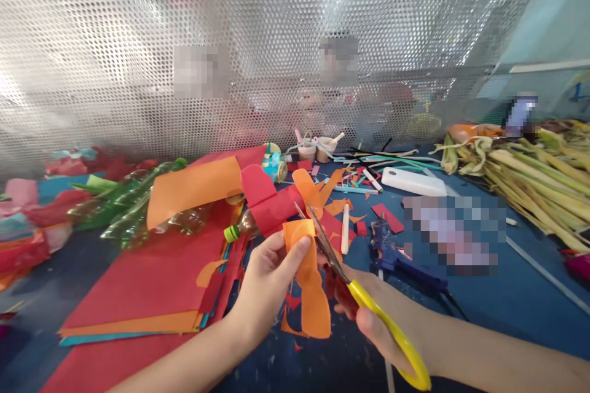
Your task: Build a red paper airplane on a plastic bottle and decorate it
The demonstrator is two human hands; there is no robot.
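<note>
Scissors (358, 293) were gripped in your right hand (399, 302); your left hand (266, 277) pinched orange paper (315, 310), lower curves cut, top seemingly uncut.

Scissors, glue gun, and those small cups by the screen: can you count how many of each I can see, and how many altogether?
Yellow-handled scissors: 1
Blue glue gun: 1
Small cups: 2
Total: 4
</note>
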